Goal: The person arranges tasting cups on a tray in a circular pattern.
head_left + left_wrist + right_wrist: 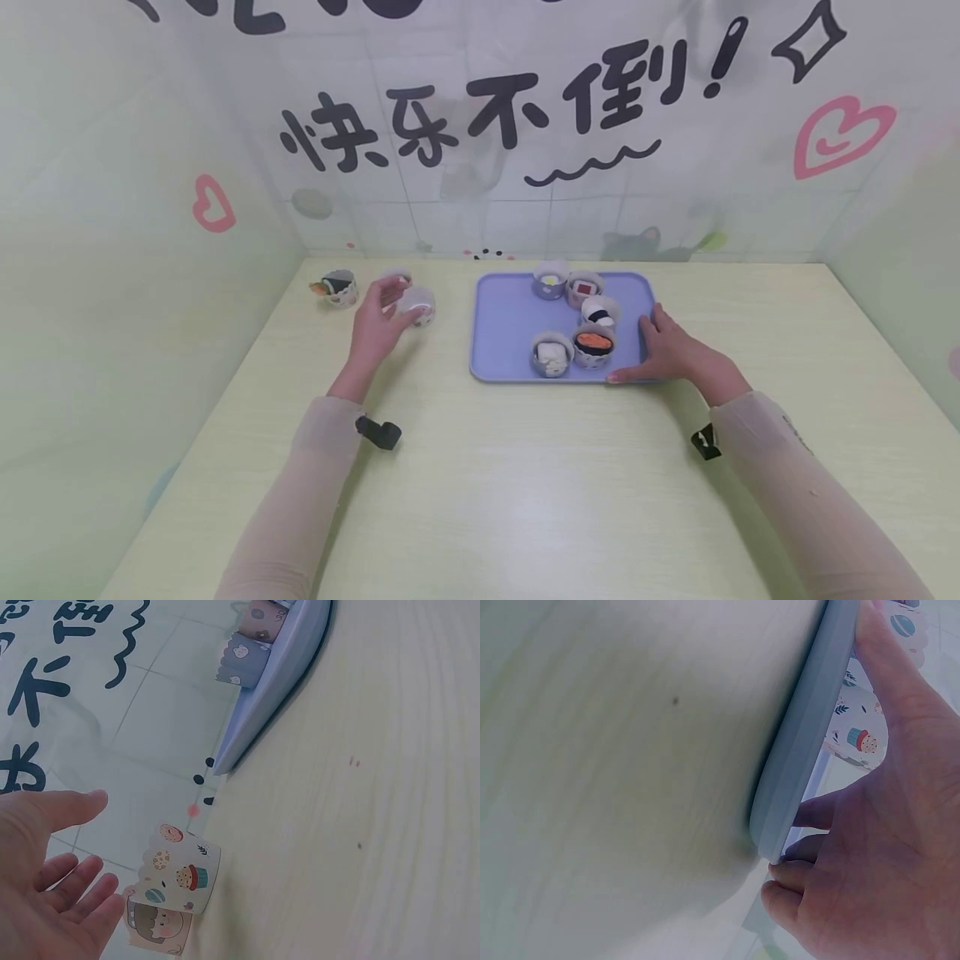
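Observation:
My left hand (375, 325), fingers and thumb apart, is beside a white paper cup (422, 310) with cupcake prints (184, 870). Behind it stands a beige cup (159, 926) printed with a face, partly hidden. My right hand (671, 350) rests on the near right corner of a blue tray (502, 333), thumb at the front rim and fingers at the right rim. On the tray are paper cups of toy sushi: an orange-topped piece (593, 343), a white piece (552, 356), a black-banded white piece (600, 315), a red-centred piece (584, 288) and a yellow-and-white piece (550, 281).
Another paper cup (343, 289) with a dark, orange-ended roll stands at the table's far left. A printed curtain (487, 217) hangs behind the pale wooden table (510, 483). Black wrist mounts (378, 432) show by both sleeves.

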`<act>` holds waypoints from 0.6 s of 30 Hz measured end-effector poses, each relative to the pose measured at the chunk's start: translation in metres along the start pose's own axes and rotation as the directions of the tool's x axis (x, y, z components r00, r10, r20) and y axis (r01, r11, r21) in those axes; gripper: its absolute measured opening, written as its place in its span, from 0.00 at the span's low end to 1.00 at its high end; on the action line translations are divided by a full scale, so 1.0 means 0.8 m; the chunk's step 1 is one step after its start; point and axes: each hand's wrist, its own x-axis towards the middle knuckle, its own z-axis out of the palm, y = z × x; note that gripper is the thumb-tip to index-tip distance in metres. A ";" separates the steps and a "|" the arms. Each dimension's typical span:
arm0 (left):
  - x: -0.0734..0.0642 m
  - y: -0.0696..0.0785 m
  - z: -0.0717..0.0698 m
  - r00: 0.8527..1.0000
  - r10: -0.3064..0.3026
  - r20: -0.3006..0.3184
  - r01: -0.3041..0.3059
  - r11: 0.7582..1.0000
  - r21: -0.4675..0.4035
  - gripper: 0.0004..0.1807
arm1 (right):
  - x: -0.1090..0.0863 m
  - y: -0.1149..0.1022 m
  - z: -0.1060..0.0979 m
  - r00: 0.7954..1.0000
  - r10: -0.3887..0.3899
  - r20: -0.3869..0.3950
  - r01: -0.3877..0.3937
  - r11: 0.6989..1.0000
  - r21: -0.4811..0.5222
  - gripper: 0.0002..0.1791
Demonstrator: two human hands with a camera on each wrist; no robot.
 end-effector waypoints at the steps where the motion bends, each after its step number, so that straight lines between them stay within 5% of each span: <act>1: 0.000 -0.001 0.000 1.000 -0.004 -0.008 0.004 1.000 -0.003 0.35 | 0.000 0.000 0.000 1.000 0.000 0.000 0.000 1.000 0.000 0.74; 18: 0.008 -0.012 0.003 0.990 -0.125 -0.069 0.126 0.992 0.008 0.34 | -0.001 -0.001 -0.001 1.000 -0.001 0.000 0.001 1.000 -0.002 0.75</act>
